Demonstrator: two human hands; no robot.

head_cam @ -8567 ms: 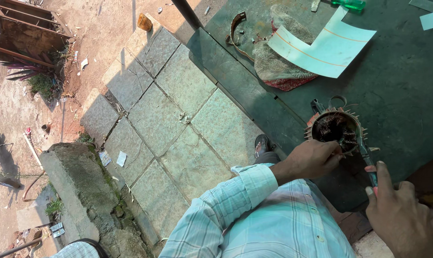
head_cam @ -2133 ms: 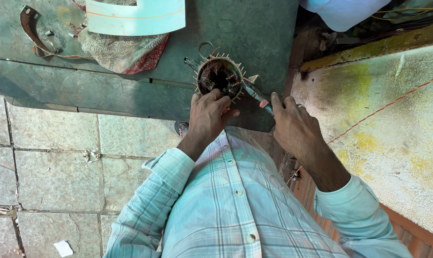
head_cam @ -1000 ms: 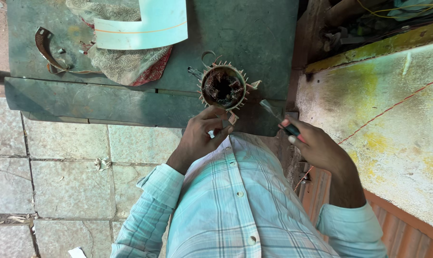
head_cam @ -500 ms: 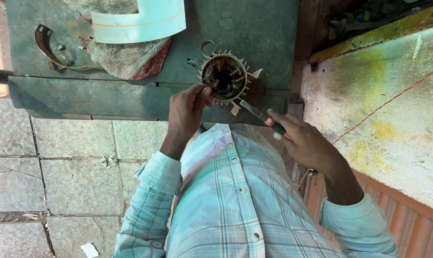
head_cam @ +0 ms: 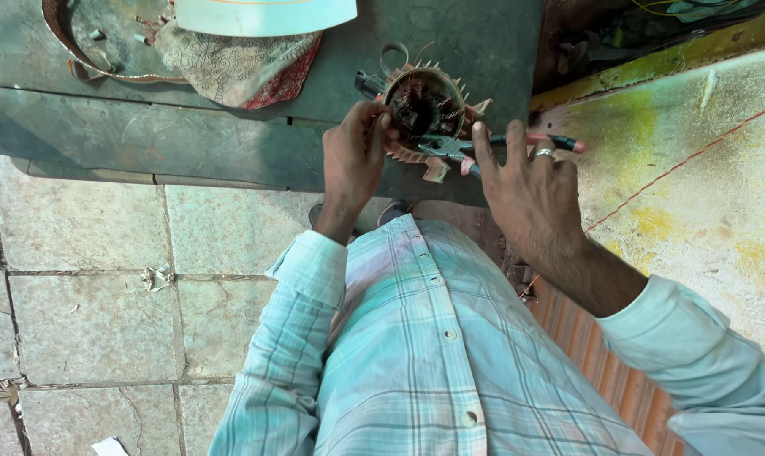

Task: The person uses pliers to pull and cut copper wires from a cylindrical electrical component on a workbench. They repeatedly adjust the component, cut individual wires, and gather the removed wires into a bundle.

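cloth: a patterned rag (head_cam: 230,63) with a red edge lies toward the far left corner of the green bench (head_cam: 188,143), partly under a pale curved sheet (head_cam: 264,13); a bent metal strip (head_cam: 70,51) curls round its left side
bench: dark green metal top, worn; the near edge runs in front of the person's checked shirt (head_cam: 433,355), with stone floor slabs (head_cam: 78,279) below on the left
left hand: the left hand (head_cam: 353,160) is curled, fingertips pressed on the left rim of the motor core (head_cam: 423,105), steadying it
motor core: a round ring stuffed with dark wire, pink paper tabs sticking out all round like teeth; it sits close to the near edge of the bench, towards its right end, between the two hands
handling: looks heavy and stiff for its size, a solid metal ring; the paper tabs and fine wire seem easy to tear or nick, so hold it by the outer metal rim, as the left hand does
axis: the bore of the ring faces up toward the camera; as a ring it has no clear long side across the bench
pliers: the pliers (head_cam: 463,146) lie crosswise, nose at the lower rim of the core pointing left, red and black handles running right
right hand: the right hand (head_cam: 530,190), ring on one finger, lies over the handles with fingers spread; whether it squeezes them I cannot tell
wall: yellow-stained slab (head_cam: 703,186) on the right
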